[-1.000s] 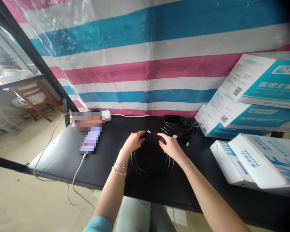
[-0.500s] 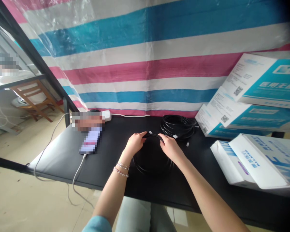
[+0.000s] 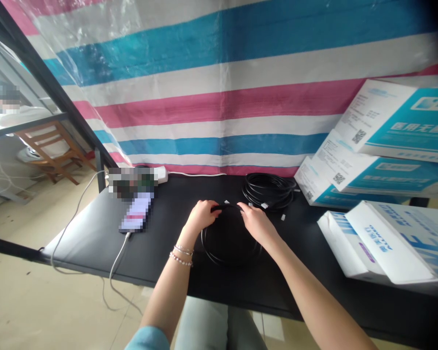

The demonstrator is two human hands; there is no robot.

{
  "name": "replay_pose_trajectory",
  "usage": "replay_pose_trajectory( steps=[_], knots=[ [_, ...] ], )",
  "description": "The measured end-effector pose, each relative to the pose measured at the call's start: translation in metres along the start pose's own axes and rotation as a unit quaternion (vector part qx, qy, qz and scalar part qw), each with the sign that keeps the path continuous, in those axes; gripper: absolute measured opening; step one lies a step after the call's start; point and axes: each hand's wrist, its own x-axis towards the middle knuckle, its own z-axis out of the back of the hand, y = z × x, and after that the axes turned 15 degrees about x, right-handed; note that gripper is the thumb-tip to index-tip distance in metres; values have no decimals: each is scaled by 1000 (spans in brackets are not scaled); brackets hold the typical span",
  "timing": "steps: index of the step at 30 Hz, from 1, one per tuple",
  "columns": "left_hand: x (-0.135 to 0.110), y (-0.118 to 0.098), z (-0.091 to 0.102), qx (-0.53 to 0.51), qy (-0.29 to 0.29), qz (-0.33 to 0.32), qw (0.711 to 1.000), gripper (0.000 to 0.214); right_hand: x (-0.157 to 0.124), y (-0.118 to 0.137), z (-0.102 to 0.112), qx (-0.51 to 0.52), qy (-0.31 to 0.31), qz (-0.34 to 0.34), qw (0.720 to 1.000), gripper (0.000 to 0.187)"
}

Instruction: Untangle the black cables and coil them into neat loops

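Note:
A coil of black cable lies on the black table in front of me. My left hand is closed around the far left part of the loop. On the far right part, my right hand grips the same coil. Between the two hands the upper strands arch slightly, and a small white piece shows just beyond them. Behind my right hand sits a second black cable coil, with a white tag at its front.
White and blue boxes are stacked at the right, with more white boxes nearer. A phone on a charging cable lies left. A striped sheet hangs behind. A person sits near a wooden chair.
My left hand has shifted slightly left and the gap between my hands is a little wider. Both hands stay on the coil.

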Motion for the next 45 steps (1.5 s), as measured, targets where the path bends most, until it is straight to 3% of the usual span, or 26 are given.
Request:
replay_pose_trajectory(
  steps=[4,7,13,25,29,33,37,45],
  knots=[
    [-2,5,6,-84,66,21,994,21,-2,4,0,-33,9,-2,999,38],
    [-3,10,8,-149,110,30,982,19,-3,5,0,-13,1,35,999,38],
    [-7,6,13,-325,207,-1,923,27,-1,4,2,33,-8,70,997,37],
    [-6,2,12,-504,193,-21,841,38,2,2,9,160,-51,50,985,29],
    [-4,1,6,-482,185,0,856,38,2,2,12,231,-38,6,972,21],
    [-1,4,-1,-389,185,-1,902,35,2,3,16,269,16,-67,961,22],
    [-1,3,-3,-286,186,-5,940,32,2,4,18,245,53,-86,964,27],
    [-3,0,-3,-279,203,-8,939,29,4,5,13,167,66,-54,982,27]
  ],
)
